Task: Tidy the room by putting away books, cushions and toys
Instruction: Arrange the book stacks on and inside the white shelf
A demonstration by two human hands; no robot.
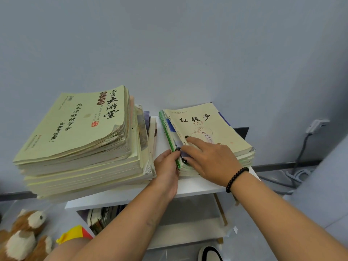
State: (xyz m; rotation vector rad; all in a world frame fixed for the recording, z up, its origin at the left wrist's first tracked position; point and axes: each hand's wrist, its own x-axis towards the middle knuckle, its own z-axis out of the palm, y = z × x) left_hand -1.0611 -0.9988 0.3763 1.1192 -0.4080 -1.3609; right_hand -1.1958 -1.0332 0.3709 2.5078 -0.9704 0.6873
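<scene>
At the near left edge, a brown-and-white plush toy [24, 236] is seen lying low beside a yellow-and-orange item [75, 233] that cannot be identified. Just beyond, the open lower compartment of a white shelf unit [120, 199] is shown, with a few books [101, 217] stored at its left end and the rest of it dim. On the unit's top board two stacks are set side by side, slightly apart. The smaller stack of books [216, 132], on the right, is topped by a pale green volume with black characters and a small figure drawing. Its near-left spine edge is gripped by the left hand [166, 170], the thumb laid over the edge, while the right hand [211, 159], a dark bead bracelet [236, 178] worn at its wrist, is laid flat on the top cover with the fingers extended. The taller stack [82, 140], on the left, is made up of worn, pale green books and overhangs the board's left end. Behind everything a plain blue-grey wall [169, 44] is seen, with a wall socket [317, 126] and a trailing cable [301, 153] at the far right.
</scene>
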